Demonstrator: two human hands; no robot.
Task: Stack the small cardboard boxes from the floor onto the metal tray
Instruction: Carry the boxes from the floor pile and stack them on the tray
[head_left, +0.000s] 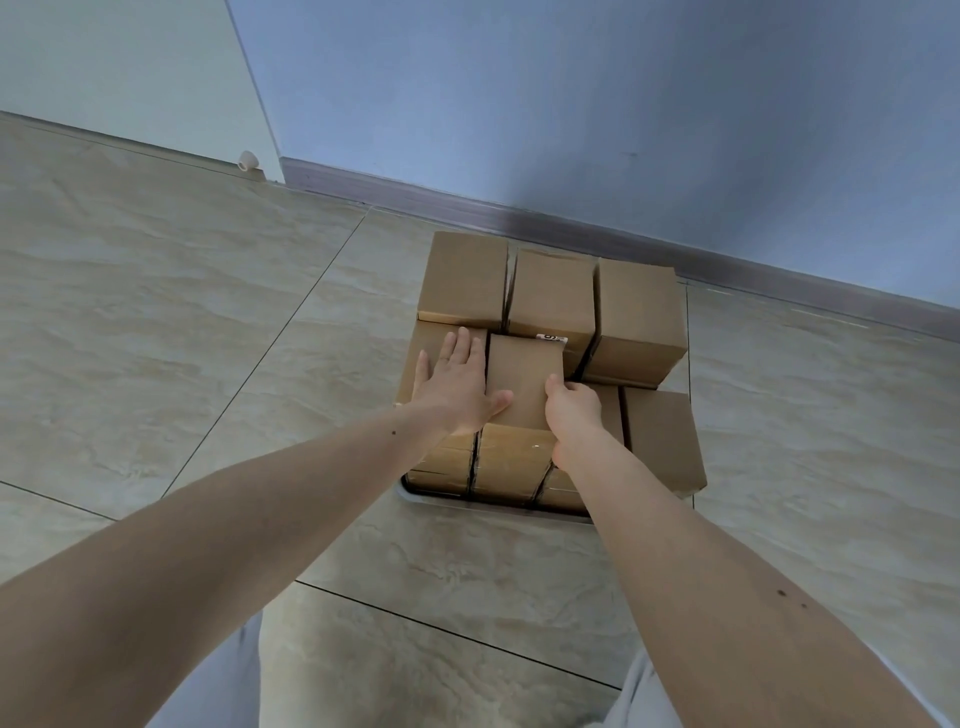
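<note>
Several small brown cardboard boxes are stacked in layers on a metal tray (441, 501) that lies on the tiled floor near the wall. Three boxes form the tall back row (550, 291). In the front row stands a middle box (519, 382). My left hand (457, 387) lies flat, fingers spread, on the top of the front left box (431, 335), its thumb against the middle box. My right hand (574, 410) is curled around the middle box's right near edge. A lower box (662, 436) sits at the front right.
A blue-grey wall with a dark skirting board (571, 234) runs just behind the stack. A white door and a small door stop (248, 160) are at the back left. Marbled floor tiles (208, 312) spread around the tray. My knees show at the bottom.
</note>
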